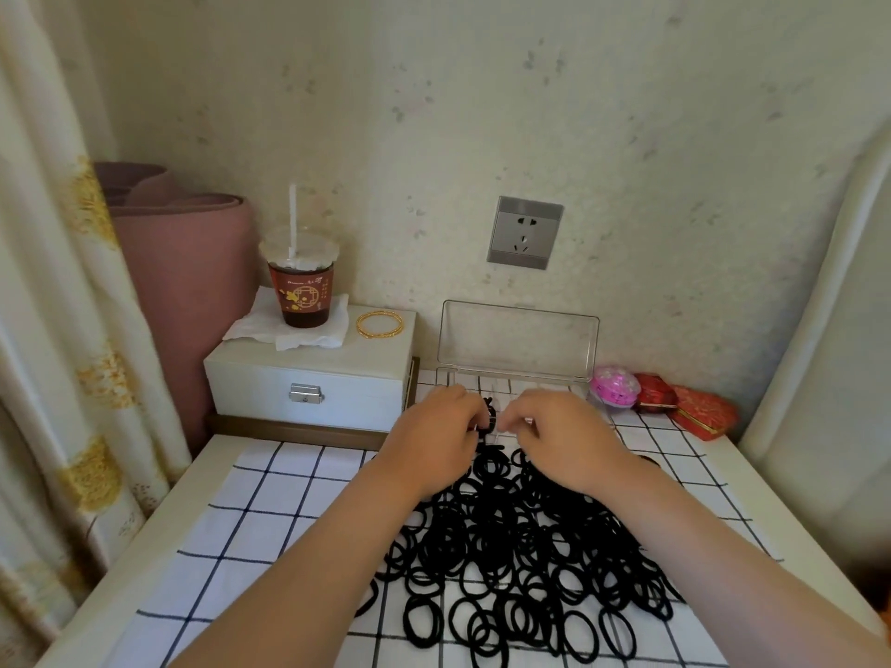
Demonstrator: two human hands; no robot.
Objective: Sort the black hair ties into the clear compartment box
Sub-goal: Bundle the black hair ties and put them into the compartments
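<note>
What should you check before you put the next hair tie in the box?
1. Box lid up: ok.
2. Loose hair ties within reach: ok, big pile on the checked cloth.
3. Left hand holding a tie: cannot tell, fingers curled.
4. Right hand over the box: ok.
5. Free compartment: cannot tell, hands hide it.
6. Drink cup clear of the arms: ok.

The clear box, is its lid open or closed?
Open. The clear box has its lid standing upright at the back, against the wall.
</note>
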